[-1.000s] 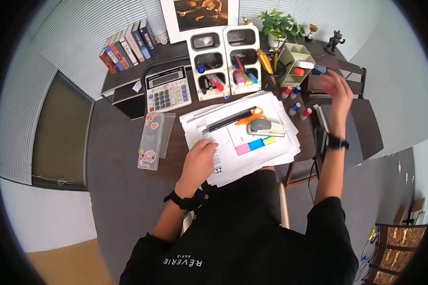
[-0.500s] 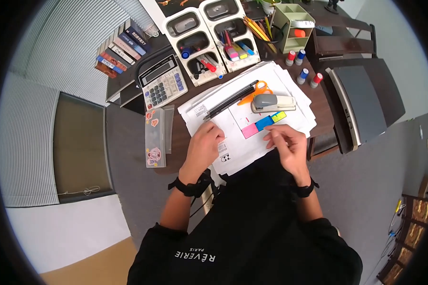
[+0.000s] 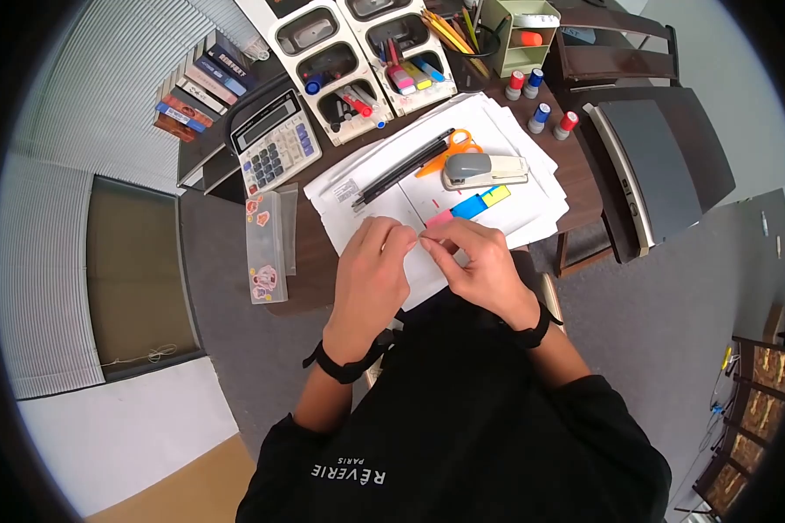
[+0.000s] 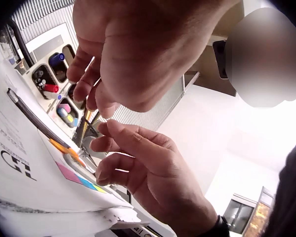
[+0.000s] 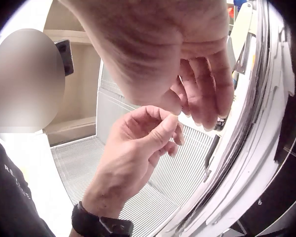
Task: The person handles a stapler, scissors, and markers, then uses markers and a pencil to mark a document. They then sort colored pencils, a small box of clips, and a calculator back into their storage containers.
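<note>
In the head view, the left hand (image 3: 371,266) and right hand (image 3: 487,272) met fingertip to fingertip at the centre of the frame, above the papers (image 3: 516,131). The tabs (image 3: 469,206) lay just above the right hand, its fingers partly covering the pink one; the stapler (image 3: 484,171), scissors (image 3: 452,155) and pens (image 3: 406,168) lay higher up. With the knuckles so near, a careless sweep of the right hand could likely have knocked the tabs askew. The stack's uneven sheets looked apt to slide if a forearm leaned on the lower edge. Half a second earlier the hands were well apart, the right one below the yellow tab; it had since come left to the other. The stapler, scissors and pens had kept their arrangement.

In the left wrist view, the thumb tips came together mid-frame, the other fingers loosely bent. Whether either hand pinched anything could not be told; something tiny there could have slipped through a weak pinch.

In the right wrist view, the fingertips again hid any such thing, with the stack's edge at right.
</note>
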Tool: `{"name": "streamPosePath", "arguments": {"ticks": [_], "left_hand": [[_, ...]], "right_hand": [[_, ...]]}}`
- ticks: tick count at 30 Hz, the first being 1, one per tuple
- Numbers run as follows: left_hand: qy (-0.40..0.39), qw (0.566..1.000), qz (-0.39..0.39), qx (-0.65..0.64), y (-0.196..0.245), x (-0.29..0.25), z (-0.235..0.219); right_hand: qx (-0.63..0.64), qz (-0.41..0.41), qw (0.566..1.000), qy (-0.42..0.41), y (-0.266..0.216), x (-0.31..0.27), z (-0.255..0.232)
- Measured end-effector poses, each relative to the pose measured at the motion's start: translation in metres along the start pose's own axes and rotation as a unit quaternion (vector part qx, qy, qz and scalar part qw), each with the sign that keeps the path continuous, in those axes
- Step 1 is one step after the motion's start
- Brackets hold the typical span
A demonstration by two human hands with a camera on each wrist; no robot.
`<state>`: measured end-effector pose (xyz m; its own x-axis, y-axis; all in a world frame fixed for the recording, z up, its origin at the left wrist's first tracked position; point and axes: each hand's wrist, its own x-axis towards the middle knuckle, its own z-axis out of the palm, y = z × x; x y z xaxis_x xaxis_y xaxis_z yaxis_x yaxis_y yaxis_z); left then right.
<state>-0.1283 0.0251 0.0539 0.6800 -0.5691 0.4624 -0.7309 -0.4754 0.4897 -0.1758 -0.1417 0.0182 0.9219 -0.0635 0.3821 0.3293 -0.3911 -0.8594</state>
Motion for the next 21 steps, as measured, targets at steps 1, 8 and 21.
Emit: {"name": "streamPosePath", "arguments": {"ticks": [1, 8, 21], "left_hand": [[-0.004, 1.000, 0.015, 0.023, 0.002, 0.001, -0.001], [-0.023, 0.999, 0.032, 0.027, 0.006, 0.004, 0.003], [0.010, 0.988, -0.098, -0.117, 0.003, -0.001, 0.001]], "right_hand": [[-0.008, -0.012, 1.000, 0.013, 0.000, -0.001, 0.000], [-0.003, -0.003, 0.999, 0.051, -0.004, -0.005, -0.001], [0.090, 0.033, 0.994, 0.060, 0.007, -0.008, -0.001]]}}
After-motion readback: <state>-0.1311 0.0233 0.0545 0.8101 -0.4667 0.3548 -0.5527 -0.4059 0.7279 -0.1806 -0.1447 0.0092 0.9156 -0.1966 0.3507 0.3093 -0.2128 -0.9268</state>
